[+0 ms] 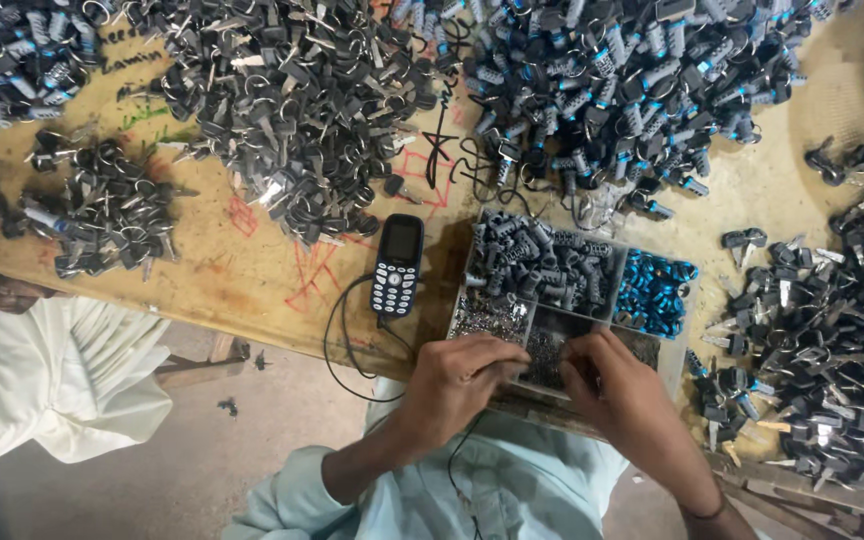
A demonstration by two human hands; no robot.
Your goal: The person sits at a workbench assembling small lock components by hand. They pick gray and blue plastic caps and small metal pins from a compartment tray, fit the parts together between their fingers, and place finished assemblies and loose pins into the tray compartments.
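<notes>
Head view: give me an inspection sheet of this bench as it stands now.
Surface: wooden bench top, scuffed, with red and black marker scribbles.
Job's things: clear compartment tray at the near edge; grey ribbed caps, blue rings and small metal bits in separate compartments.
Clutter: heaps of dark keys, blue-and-grey keys, more keys at the right.
Hands: left hand and right hand both over the tray's near compartments, fingers curled; what they pinch cannot be told.
Cables: black cable hanging from a keypad phone.
Surroundings: another person's pale sleeve at the left; bare floor.
</notes>
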